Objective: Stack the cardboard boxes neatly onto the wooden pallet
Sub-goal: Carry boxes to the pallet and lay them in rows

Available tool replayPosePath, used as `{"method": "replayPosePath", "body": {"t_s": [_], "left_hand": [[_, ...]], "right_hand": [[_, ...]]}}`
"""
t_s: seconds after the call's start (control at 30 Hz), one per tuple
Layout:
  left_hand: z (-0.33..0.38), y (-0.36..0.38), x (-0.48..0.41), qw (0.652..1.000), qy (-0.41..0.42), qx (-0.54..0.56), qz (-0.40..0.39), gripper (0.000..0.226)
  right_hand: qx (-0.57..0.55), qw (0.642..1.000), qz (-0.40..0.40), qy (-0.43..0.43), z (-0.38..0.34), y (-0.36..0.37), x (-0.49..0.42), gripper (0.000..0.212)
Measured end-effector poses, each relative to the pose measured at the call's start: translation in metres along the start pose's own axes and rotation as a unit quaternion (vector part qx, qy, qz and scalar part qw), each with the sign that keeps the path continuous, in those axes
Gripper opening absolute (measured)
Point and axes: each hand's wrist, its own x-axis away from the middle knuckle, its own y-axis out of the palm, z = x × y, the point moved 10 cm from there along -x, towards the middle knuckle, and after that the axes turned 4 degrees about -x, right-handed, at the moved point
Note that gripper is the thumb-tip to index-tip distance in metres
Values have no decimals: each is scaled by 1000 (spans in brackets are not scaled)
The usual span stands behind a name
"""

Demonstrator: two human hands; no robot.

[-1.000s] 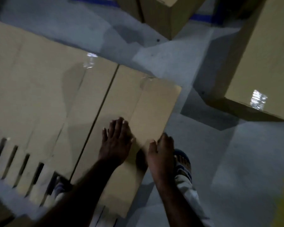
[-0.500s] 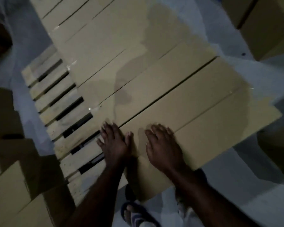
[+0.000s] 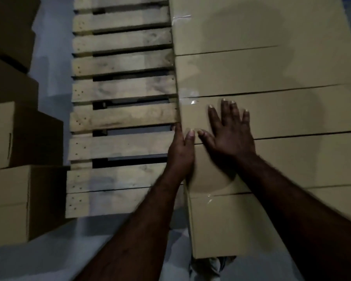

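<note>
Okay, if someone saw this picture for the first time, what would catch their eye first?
Two bare hands at centre: the right hand lies flat, fingers spread, on a row of cardboard boxes, the left hand at that row's left edge. Beside them show the bare slats of the wooden pallet, with more boxes stacked at far left.

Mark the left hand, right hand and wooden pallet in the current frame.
left hand (image 3: 180,154): head view, on the back of the hand.
right hand (image 3: 231,136): head view, on the back of the hand, fingers spread.
wooden pallet (image 3: 120,116): head view, on a bare top slat.
</note>
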Motion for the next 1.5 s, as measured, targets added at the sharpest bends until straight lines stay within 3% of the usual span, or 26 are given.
{"method": "replayPosePath", "body": {"t_s": [0.43,0.57,0.67,0.83,0.93,1.07,1.27,1.37,1.4,1.5], "left_hand": [[4,4,-7,998,1,19,-66,63],[15,-19,-11,997,6,14,-70,60],[13,-60,-2,998,-17,38,-42,55],[-9,-162,35,995,-52,72,48,39],[-39,-236,65,982,-105,114,112,38],[-91,-341,115,945,-176,175,214,14],[-220,-480,185,860,-271,248,355,33],[-297,-536,206,823,-307,258,403,28],[-325,-551,208,814,-321,259,409,33],[-397,-592,192,807,-352,263,395,78]], "right_hand": [[15,1000,-6,17,-4,1,3,81],[-14,999,-20,45,-8,-8,0,82],[-72,996,23,52,-29,-31,-1,73],[-166,983,78,-19,-121,-73,9,44],[-202,978,5,-56,-198,-78,6,42],[-186,961,-98,-178,-322,-77,20,45],[-156,927,-161,-301,-495,-52,42,45],[-135,913,-201,-329,-579,-10,45,48],[-124,909,-222,-331,-606,7,44,49],[-84,904,-255,-333,-684,67,32,54]]}}
